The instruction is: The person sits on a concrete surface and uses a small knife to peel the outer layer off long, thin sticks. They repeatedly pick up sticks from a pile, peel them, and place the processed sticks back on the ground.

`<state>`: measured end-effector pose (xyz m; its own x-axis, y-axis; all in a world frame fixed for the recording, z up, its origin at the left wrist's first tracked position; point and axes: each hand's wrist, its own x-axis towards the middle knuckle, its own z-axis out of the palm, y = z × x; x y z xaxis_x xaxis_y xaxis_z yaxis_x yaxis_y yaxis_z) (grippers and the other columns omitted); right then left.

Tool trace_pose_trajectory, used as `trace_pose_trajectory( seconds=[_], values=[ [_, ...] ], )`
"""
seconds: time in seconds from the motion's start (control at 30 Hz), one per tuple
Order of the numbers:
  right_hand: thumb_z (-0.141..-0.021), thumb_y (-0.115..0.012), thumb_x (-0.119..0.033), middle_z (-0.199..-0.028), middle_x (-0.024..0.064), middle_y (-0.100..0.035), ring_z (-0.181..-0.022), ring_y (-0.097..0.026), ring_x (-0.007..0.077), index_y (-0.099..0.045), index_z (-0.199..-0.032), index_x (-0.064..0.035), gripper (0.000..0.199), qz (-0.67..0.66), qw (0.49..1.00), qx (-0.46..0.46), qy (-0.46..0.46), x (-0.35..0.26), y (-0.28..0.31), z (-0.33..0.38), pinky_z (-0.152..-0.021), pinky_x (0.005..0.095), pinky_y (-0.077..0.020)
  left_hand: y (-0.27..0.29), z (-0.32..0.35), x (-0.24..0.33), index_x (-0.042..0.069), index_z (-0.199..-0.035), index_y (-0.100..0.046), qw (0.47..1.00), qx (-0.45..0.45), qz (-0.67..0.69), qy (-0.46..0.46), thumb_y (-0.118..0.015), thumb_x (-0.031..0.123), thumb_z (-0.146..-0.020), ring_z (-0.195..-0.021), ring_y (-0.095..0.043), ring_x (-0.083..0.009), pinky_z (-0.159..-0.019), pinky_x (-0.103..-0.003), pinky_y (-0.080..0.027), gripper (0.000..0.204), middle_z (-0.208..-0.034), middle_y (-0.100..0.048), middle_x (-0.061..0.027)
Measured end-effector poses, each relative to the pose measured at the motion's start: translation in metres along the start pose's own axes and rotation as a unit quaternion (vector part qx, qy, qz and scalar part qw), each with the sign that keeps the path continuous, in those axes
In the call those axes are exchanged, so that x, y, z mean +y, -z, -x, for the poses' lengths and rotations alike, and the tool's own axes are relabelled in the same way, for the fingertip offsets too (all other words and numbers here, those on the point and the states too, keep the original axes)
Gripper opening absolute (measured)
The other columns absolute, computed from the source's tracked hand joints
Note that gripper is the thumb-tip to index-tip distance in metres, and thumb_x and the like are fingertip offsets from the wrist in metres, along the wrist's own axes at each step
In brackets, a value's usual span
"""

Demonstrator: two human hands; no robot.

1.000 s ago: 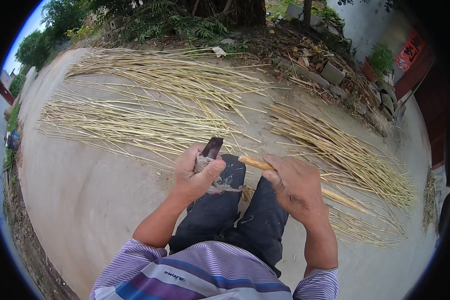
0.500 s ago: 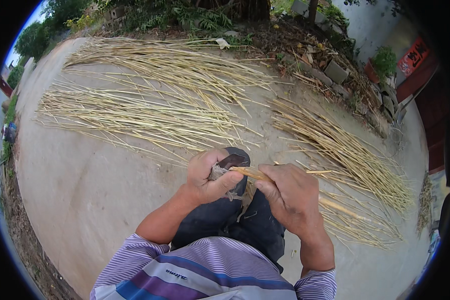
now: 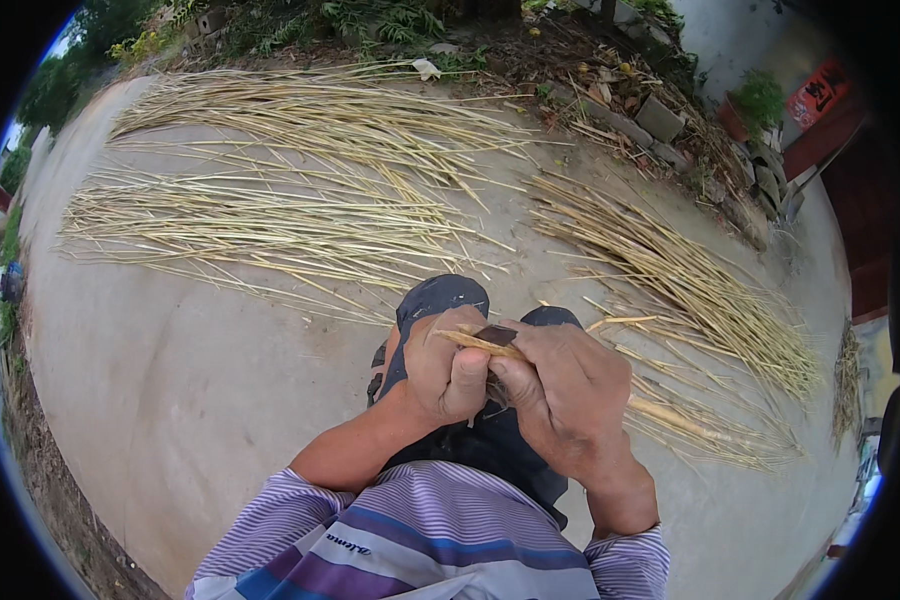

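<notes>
My left hand [image 3: 438,370] is closed, its thumb pressed to a yellow-brown stalk [image 3: 468,341] and its fingers mostly hidden behind. A dark, flat blade [image 3: 497,335] shows between my two hands, against the stalk. Half a second ago the blade was plainly in the left hand, with grey cloth about its grip; that cloth is now mostly hidden. My right hand [image 3: 575,385] is closed round the stalk on the other side, thumb forward, knuckles up. Both hands almost touch, above my dark-trousered knees [image 3: 445,295].
Two spreads of long pale stalks, a far one [image 3: 300,105] and a nearer one [image 3: 250,215], lie on the concrete ground [image 3: 170,370]. Another bundle [image 3: 690,280] lies at right, with loose stalks [image 3: 700,425] beside it. Bricks [image 3: 660,118] and leaf litter edge the back.
My hands have come together, the right one moving left and the stalk sliding across the blade into the left hand's grip. The view has shifted slightly.
</notes>
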<state>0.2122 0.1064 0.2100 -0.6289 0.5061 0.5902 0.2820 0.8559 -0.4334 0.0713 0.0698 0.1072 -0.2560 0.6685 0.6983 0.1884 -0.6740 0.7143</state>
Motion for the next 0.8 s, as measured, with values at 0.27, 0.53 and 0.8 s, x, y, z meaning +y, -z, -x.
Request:
trace_pose_trajectory(
  seconds=[0.27,0.53,0.8],
  values=[
    [-0.083,-0.069,-0.014,-0.072,0.0096,-0.058,-0.062,-0.060,0.0265,-0.062,-0.097,-0.0028,0.020,0.033,0.997,-0.073,-0.016,0.016,0.009,-0.003,-0.053,0.0363,-0.0463,0.030,-0.020,0.018,-0.001,-0.083,-0.056,0.993,0.052,-0.029,0.101,-0.033,0.055,-0.100,-0.056,-0.054,-0.0136,-0.050,-0.027,-0.041,0.063,-0.061,-0.055,-0.0055],
    [-0.084,-0.067,-0.014,-0.071,0.0093,-0.056,-0.061,-0.059,0.0267,-0.060,-0.097,-0.0029,0.018,0.001,0.998,-0.066,-0.023,0.020,-0.007,0.006,-0.052,0.0366,-0.0460,0.017,0.001,-0.007,-0.002,-0.095,-0.058,0.992,0.007,-0.123,0.042,-0.049,0.037,-0.099,-0.063,-0.055,-0.0231,-0.056,-0.034,-0.044,0.039,-0.076,-0.059,-0.0106],
    [-0.085,-0.067,-0.015,-0.072,0.0102,-0.059,-0.062,-0.060,0.0273,-0.061,-0.098,-0.0014,0.020,0.019,0.999,-0.020,-0.016,0.021,-0.009,0.004,-0.052,0.0362,-0.0468,0.015,-0.015,0.005,0.000,-0.088,-0.058,0.990,-0.050,-0.116,0.066,-0.054,0.036,-0.097,-0.062,-0.055,-0.0273,-0.056,-0.035,-0.042,0.038,-0.074,-0.058,-0.0108]
  ],
)
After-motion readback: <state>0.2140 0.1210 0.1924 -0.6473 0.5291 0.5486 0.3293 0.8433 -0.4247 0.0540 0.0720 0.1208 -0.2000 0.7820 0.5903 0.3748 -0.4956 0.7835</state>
